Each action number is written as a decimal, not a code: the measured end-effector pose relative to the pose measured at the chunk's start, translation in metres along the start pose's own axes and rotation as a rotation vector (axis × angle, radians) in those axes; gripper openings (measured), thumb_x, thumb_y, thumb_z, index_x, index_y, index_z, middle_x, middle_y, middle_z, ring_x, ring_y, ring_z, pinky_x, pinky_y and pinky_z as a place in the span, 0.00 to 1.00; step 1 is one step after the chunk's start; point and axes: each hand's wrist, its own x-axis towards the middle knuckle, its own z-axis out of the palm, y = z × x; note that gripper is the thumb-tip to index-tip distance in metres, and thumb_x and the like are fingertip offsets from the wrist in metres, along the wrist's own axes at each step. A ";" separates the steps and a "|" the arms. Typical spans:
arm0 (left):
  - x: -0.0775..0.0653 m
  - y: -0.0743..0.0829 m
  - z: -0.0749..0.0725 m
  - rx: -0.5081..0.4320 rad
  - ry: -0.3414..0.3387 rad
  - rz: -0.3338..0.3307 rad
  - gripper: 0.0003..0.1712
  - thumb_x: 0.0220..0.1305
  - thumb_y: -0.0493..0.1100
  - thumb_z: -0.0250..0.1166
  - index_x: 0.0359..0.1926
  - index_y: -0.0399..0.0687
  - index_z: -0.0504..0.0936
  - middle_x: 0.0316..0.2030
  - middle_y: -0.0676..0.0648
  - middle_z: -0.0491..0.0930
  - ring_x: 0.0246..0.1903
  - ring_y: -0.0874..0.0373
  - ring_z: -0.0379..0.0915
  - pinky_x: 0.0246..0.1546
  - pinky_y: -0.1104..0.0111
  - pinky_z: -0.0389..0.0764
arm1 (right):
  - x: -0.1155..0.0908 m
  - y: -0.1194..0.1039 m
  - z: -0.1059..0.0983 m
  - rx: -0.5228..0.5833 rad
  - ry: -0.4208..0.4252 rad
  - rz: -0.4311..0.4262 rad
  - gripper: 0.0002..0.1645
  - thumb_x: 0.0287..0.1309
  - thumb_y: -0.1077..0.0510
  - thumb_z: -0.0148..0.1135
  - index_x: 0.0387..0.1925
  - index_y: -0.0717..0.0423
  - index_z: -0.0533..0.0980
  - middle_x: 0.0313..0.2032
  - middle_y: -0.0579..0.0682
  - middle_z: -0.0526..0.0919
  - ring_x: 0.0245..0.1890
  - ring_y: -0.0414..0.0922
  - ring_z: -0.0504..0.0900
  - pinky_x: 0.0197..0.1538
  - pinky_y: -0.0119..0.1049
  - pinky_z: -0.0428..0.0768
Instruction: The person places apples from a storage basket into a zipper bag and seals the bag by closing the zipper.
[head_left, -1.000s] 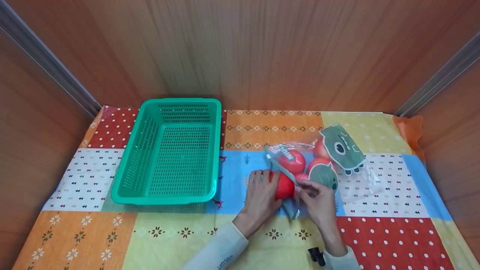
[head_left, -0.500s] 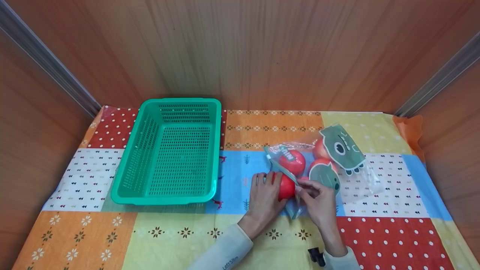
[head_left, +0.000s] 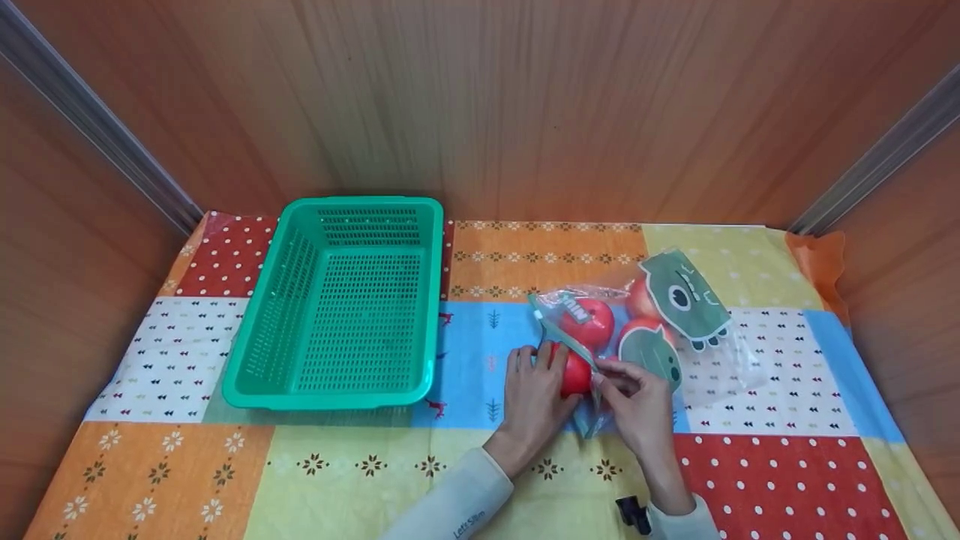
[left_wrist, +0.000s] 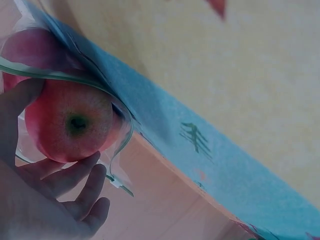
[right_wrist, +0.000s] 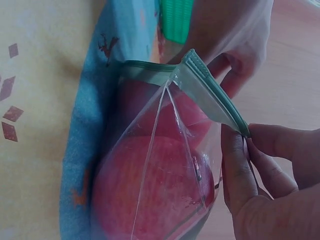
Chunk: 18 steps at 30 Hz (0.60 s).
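Note:
A clear zip bag (head_left: pixel 731 375) with green cartoon prints lies on its side, its green-edged mouth facing left. Several red apples (head_left: pixel 589 324) are inside it. At the mouth, my left hand (head_left: pixel 531 397) grips another red apple (left_wrist: pixel 75 117), thumb on one side and fingers on the other. That apple sits within the opening, its dark hollow end facing the left wrist camera. My right hand (head_left: pixel 641 405) pinches the bag's green zip edge (right_wrist: pixel 217 97) between thumb and fingers, holding the mouth apart. In the right wrist view, a large apple (right_wrist: pixel 150 185) shows through the plastic.
A green perforated plastic basket (head_left: pixel 431 337) stands on the left with nothing in it. A patchwork cloth (head_left: pixel 360 480) covers the table. Wood-grain panels (head_left: pixel 510 112) enclose the back and both sides. A small black object (head_left: pixel 634 514) is beside the right cuff.
My left hand has shifted slightly right with the apple, further into the bag's mouth. My right hand keeps its pinch on the zip edge, almost still.

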 end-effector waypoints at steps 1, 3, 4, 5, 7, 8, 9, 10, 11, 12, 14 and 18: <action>0.000 0.000 0.001 -0.001 0.001 -0.004 0.43 0.50 0.65 0.83 0.65 0.53 0.82 0.58 0.48 0.83 0.52 0.51 0.74 0.59 0.58 0.75 | 0.000 0.000 0.000 -0.003 0.001 -0.004 0.15 0.65 0.70 0.69 0.52 0.66 0.86 0.47 0.63 0.89 0.38 0.47 0.91 0.37 0.27 0.84; 0.000 0.001 0.002 0.002 0.008 -0.008 0.43 0.51 0.65 0.82 0.64 0.54 0.82 0.58 0.48 0.83 0.52 0.51 0.73 0.58 0.59 0.75 | -0.001 0.000 0.000 -0.003 0.003 -0.012 0.15 0.65 0.70 0.69 0.53 0.67 0.86 0.47 0.64 0.89 0.38 0.47 0.92 0.37 0.27 0.84; 0.001 0.002 0.002 0.003 0.012 -0.009 0.43 0.51 0.66 0.82 0.64 0.54 0.82 0.58 0.48 0.83 0.51 0.52 0.73 0.58 0.59 0.75 | -0.001 -0.001 0.000 -0.001 0.004 -0.016 0.15 0.65 0.69 0.69 0.53 0.67 0.85 0.48 0.64 0.89 0.38 0.47 0.92 0.37 0.27 0.84; 0.001 0.002 0.003 0.001 0.014 -0.010 0.43 0.51 0.66 0.82 0.64 0.54 0.81 0.58 0.48 0.83 0.51 0.52 0.73 0.58 0.60 0.75 | -0.002 -0.001 0.000 0.002 0.006 -0.020 0.15 0.65 0.69 0.70 0.53 0.67 0.85 0.47 0.64 0.89 0.38 0.47 0.91 0.36 0.27 0.84; 0.002 0.003 0.004 -0.008 0.014 -0.012 0.43 0.52 0.66 0.82 0.64 0.54 0.80 0.59 0.49 0.82 0.51 0.52 0.73 0.58 0.60 0.74 | -0.002 -0.001 0.000 0.009 0.008 -0.023 0.15 0.65 0.69 0.70 0.53 0.68 0.85 0.47 0.64 0.90 0.36 0.46 0.91 0.35 0.27 0.84; 0.002 0.004 0.005 -0.007 0.013 -0.013 0.42 0.53 0.66 0.81 0.64 0.54 0.80 0.59 0.49 0.82 0.51 0.52 0.73 0.57 0.60 0.74 | -0.002 -0.001 0.001 0.011 0.010 -0.018 0.15 0.65 0.69 0.70 0.53 0.68 0.85 0.46 0.64 0.90 0.34 0.45 0.90 0.34 0.27 0.84; 0.003 0.004 0.006 -0.010 0.014 -0.015 0.42 0.53 0.66 0.81 0.65 0.54 0.80 0.59 0.49 0.82 0.51 0.53 0.73 0.57 0.60 0.74 | -0.002 -0.001 0.001 0.011 0.012 -0.010 0.15 0.65 0.69 0.70 0.52 0.68 0.86 0.46 0.64 0.90 0.33 0.44 0.89 0.34 0.28 0.84; 0.003 0.004 0.006 -0.016 0.014 -0.017 0.42 0.54 0.66 0.81 0.65 0.54 0.79 0.59 0.49 0.82 0.51 0.53 0.73 0.57 0.60 0.74 | -0.002 -0.001 0.001 0.011 0.011 -0.002 0.15 0.65 0.69 0.70 0.53 0.67 0.86 0.45 0.63 0.90 0.32 0.43 0.89 0.33 0.28 0.83; 0.003 0.005 0.007 -0.017 0.016 -0.018 0.43 0.54 0.66 0.80 0.65 0.54 0.79 0.60 0.49 0.82 0.51 0.53 0.73 0.57 0.61 0.74 | -0.001 -0.001 0.001 0.008 0.011 0.006 0.15 0.65 0.69 0.70 0.53 0.67 0.86 0.45 0.63 0.90 0.31 0.43 0.88 0.33 0.28 0.83; 0.004 0.005 0.008 -0.015 0.019 -0.020 0.43 0.55 0.66 0.80 0.66 0.54 0.78 0.60 0.49 0.82 0.51 0.53 0.73 0.57 0.61 0.74 | -0.001 -0.002 0.001 0.003 0.009 0.015 0.15 0.65 0.69 0.70 0.53 0.67 0.86 0.45 0.63 0.91 0.31 0.42 0.88 0.33 0.28 0.83; 0.004 0.005 0.008 -0.011 0.022 -0.024 0.45 0.55 0.67 0.79 0.67 0.52 0.77 0.60 0.49 0.82 0.52 0.53 0.73 0.57 0.61 0.74 | -0.001 -0.002 0.000 -0.004 0.005 0.032 0.15 0.66 0.69 0.69 0.54 0.66 0.86 0.45 0.62 0.91 0.31 0.42 0.87 0.34 0.28 0.83; 0.003 0.006 0.005 -0.002 0.011 -0.024 0.47 0.55 0.65 0.80 0.68 0.49 0.74 0.61 0.48 0.81 0.53 0.51 0.73 0.58 0.60 0.74 | -0.001 -0.003 -0.001 -0.004 -0.005 0.037 0.16 0.67 0.68 0.69 0.55 0.65 0.85 0.44 0.62 0.91 0.32 0.43 0.88 0.35 0.28 0.83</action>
